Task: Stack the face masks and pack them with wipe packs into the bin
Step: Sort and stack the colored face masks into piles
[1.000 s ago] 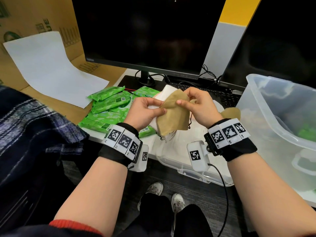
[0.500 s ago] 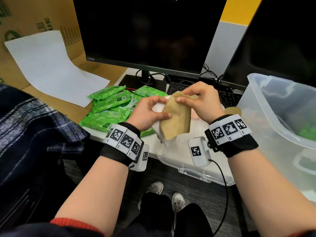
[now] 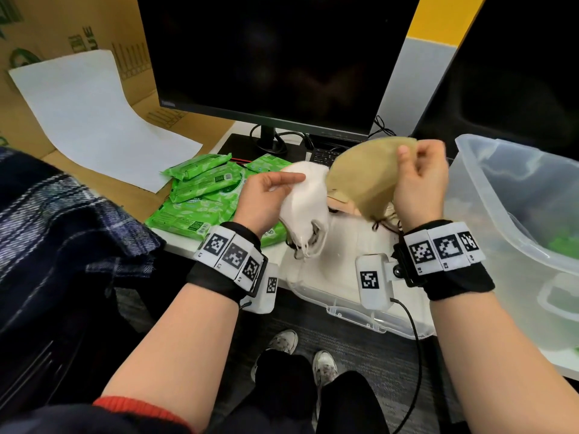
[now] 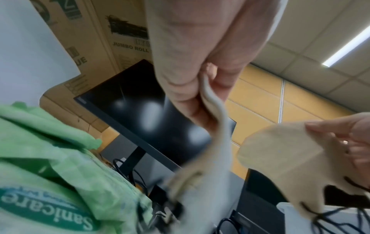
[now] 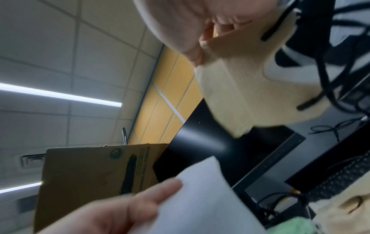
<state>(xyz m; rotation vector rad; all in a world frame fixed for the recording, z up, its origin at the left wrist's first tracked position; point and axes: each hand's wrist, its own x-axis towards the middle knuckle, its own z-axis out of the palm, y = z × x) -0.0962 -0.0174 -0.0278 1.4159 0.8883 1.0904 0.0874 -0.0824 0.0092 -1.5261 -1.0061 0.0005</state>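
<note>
My left hand grips a white face mask by its edge, thumb on top; the same pinch on the white mask shows in the left wrist view. My right hand pinches a tan face mask with black ear loops, raised to the right of the white one and apart from it. In the right wrist view the tan mask hangs from my fingers. Another tan mask lies on the desk beneath. Green wipe packs lie in a pile to the left. The clear bin stands at the right.
A clear bin lid lies at the desk's front edge under my hands. A monitor and keyboard stand behind. A white sheet rests on cardboard at the left. A plaid garment is at my left side.
The two masks were held together between both hands; now they are pulled apart, the right hand lifting the tan mask up and right while the left hand keeps the white one.
</note>
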